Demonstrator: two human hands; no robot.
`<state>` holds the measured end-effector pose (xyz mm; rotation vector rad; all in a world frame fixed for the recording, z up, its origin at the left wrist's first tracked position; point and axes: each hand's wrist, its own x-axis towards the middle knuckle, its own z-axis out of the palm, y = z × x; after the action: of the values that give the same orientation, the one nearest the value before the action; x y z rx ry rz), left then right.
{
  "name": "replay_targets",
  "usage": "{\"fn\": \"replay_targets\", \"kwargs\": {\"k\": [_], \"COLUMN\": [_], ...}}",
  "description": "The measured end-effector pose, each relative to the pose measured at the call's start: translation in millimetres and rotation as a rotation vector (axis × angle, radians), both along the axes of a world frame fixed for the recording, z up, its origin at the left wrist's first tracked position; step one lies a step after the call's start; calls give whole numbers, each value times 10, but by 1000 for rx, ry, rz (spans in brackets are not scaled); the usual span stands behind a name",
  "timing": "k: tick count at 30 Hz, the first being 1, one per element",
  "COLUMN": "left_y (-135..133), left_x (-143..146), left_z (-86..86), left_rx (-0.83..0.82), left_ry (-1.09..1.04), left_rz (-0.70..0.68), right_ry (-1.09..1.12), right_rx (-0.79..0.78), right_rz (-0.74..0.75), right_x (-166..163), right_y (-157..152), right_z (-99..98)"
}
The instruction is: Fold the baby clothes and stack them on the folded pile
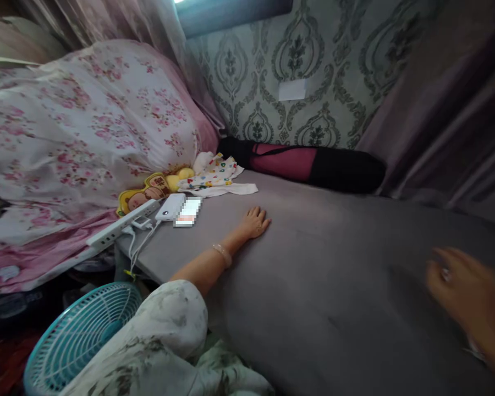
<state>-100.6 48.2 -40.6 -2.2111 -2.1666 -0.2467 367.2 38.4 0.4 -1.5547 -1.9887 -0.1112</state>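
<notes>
Left hand (254,223) lies flat, fingers loosely spread and empty, on the grey bed sheet (334,264), which spans the frame centre below the patterned wallpaper (313,66); the blurred right hand (466,291) is at the sheet's right side, finger position indeterminate.

Damask wallpaper (313,66), mauve curtains (457,121), teal fan (78,335)

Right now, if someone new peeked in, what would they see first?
Probably the big pink flowery quilt heaped at the left, beside the wide grey sheet. The left hand lies flat on that sheet, and a teal fan stands at the bottom left.
</notes>
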Motion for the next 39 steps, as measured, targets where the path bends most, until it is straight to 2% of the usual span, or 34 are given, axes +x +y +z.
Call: {"fn": "replay_targets", "kwargs": {"k": [2, 4, 8, 16, 22, 26, 30, 35, 37, 39], "left_y": [0, -5, -24, -29, 10, 31, 56, 181, 236, 276], "left_x": [16, 20, -2, -7, -14, -11, -73, -432, -664, -927], "left_z": [-16, -20, -7, 1, -50, -83, -15, 174, 223, 249], "left_rx": [7, 14, 18, -5, 0, 25, 44, -63, -29, 60], "left_ry": [1, -6, -10, 0, -19, -20, -27, -201, -291, -296], "left_rz": [-1, -11, -11, 7, 10, -10, -71, -196, -143, -4], "right_ry": [-116, -166, -174, -183, -254, -342, -368, -385, -394, -399], "right_rx": [-11, -93, -188, -316, -372, -313, -273, -281, -277, -264], "right_rz": [58, 88, 173, 302, 269, 250, 247, 238, 235, 232], "right_x": [-402, -837, -1543, -2330, -2582, -2606, -2598, -2602, -2607, -2609], "right_y": [103, 190, 289, 308, 195, 135, 127, 131, 118, 102], "right_z": [-109, -253, -444, -360, -421, -530, -593, -582, -566, -554]}}
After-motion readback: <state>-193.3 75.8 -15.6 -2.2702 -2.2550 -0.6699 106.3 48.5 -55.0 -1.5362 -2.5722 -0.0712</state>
